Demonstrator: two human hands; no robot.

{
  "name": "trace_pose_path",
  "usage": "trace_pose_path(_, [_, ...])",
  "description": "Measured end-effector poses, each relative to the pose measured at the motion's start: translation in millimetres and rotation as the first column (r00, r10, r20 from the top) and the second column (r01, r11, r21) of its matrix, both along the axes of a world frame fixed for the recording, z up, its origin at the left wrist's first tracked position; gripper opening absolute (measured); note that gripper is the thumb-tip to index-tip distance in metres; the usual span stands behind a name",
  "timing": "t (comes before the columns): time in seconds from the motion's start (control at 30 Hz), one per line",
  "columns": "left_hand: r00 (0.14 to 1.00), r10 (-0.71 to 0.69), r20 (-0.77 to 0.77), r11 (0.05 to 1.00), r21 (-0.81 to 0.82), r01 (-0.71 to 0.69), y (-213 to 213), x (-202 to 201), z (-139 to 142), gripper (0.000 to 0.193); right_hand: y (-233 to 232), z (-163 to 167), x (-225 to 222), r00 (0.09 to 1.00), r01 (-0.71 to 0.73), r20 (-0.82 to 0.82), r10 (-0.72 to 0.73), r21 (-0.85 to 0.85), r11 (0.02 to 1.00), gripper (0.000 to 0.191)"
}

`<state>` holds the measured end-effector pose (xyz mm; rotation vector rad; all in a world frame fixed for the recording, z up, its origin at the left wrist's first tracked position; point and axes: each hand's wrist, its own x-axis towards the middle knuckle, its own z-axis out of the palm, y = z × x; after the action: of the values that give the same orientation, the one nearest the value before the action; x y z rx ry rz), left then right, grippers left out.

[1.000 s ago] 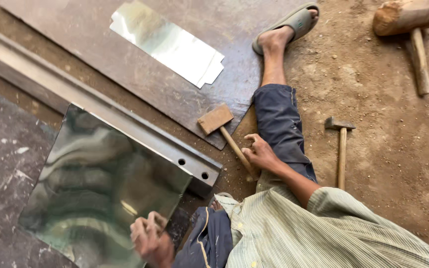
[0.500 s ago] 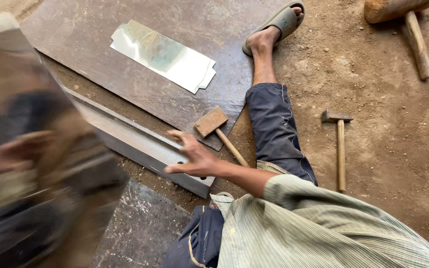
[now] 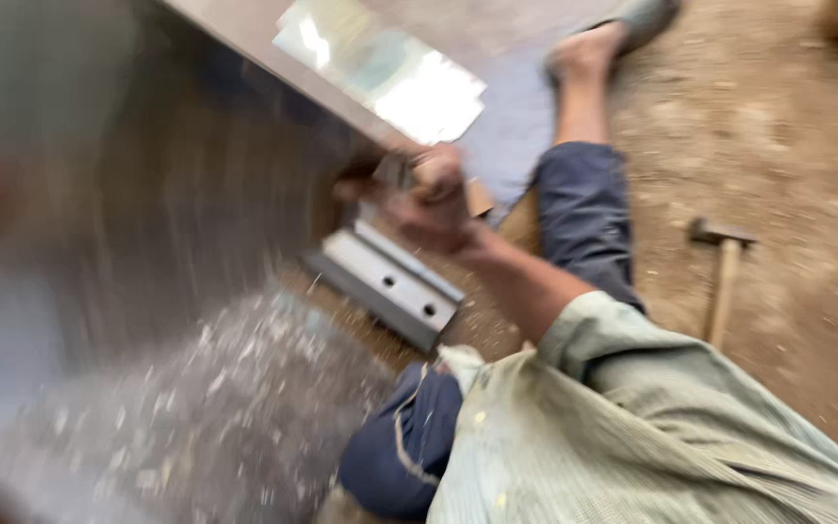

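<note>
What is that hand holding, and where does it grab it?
The right hand grips the big metal sheet at its right edge. The left hand is out of view.

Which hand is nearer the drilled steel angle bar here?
Right. The right hand grips the blurred metal sheet's edge just above the angle bar; the left hand is not visible.

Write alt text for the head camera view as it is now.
A person seated on a dirt floor grips the edge of a large, motion-blurred metal sheet with the right hand. A steel angle bar lies below that hand, a hammer beside the outstretched leg; the left hand is not visible.
</note>
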<state>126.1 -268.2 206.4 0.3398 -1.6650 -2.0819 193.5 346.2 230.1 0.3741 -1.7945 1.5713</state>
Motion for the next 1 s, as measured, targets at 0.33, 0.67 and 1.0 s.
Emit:
trace_pose_path(0.33, [0.769,-0.605,-0.209,0.705,0.309,0.639,233.3,184.7,-161.7,0.065,-92.9,-75.8,-0.8,0.962,0.099,-0.261,0.079,0.606,0.790,0.006])
trace_pose_path(0.67, [0.787,-0.440,0.433,0.372,0.885,-0.279,260.8,242.4,-260.3,0.069,-60.4,-155.8,42.1,0.920,-0.209,0.383,-0.085,0.662,0.719,0.043])
trace_pose_path(1.0, [0.866,-0.075,0.494,0.762,0.588,-0.269,224.9,230.3,-308.5,0.035,-66.8,-256.0,44.3,0.339,-0.167,0.941,-0.022,0.083,0.983,0.021])
